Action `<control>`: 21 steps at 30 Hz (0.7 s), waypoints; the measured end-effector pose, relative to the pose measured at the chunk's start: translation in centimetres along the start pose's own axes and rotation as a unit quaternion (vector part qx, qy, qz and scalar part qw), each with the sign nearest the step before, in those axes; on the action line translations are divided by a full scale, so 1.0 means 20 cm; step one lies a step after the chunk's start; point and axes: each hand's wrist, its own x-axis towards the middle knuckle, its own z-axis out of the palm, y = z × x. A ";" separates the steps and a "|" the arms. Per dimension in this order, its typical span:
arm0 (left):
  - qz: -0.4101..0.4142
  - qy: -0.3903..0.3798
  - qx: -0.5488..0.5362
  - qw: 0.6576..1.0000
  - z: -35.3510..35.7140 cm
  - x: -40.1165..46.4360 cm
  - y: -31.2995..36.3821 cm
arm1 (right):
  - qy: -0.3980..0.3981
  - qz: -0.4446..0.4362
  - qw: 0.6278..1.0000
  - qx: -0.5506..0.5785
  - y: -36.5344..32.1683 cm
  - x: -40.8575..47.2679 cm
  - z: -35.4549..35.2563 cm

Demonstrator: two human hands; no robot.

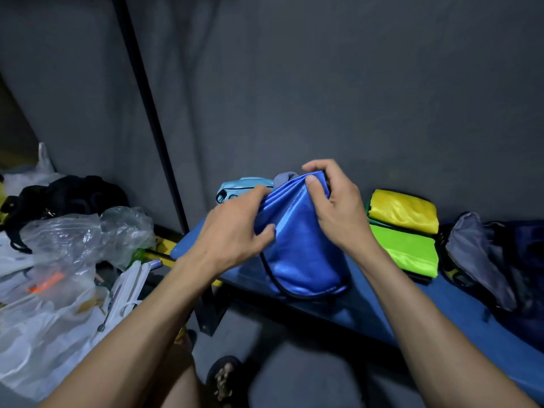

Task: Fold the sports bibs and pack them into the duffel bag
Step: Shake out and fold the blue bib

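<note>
A person is mid-fold on a blue bib (297, 245), held upright above the blue bench (459, 313). The left hand (232, 234) grips its side; the right hand (332, 207) pinches the gathered top edge, thumb forward. Next, likely flatten it onto the folded yellow and green bibs (403, 231), just left of the dark duffel bag (500, 260).

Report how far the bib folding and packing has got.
Done: a yellow bib and a green bib lie folded in a stack on the blue bench. In hand: left hand and right hand grip the blue bib. Left: the stack sits outside the dark duffel bag.
</note>
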 end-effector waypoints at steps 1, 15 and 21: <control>0.012 0.002 -0.019 1.000 -0.03 0.01 0.02 | 0.005 -0.007 1.000 -0.001 -0.02 0.02 -0.03; -0.370 -0.182 -0.419 0.809 0.57 0.40 -0.46 | -0.096 0.371 0.921 0.075 0.73 -0.16 0.22; -0.410 -0.095 -0.355 0.835 0.79 0.37 -0.64 | -0.205 0.278 0.933 0.098 0.77 -0.39 0.11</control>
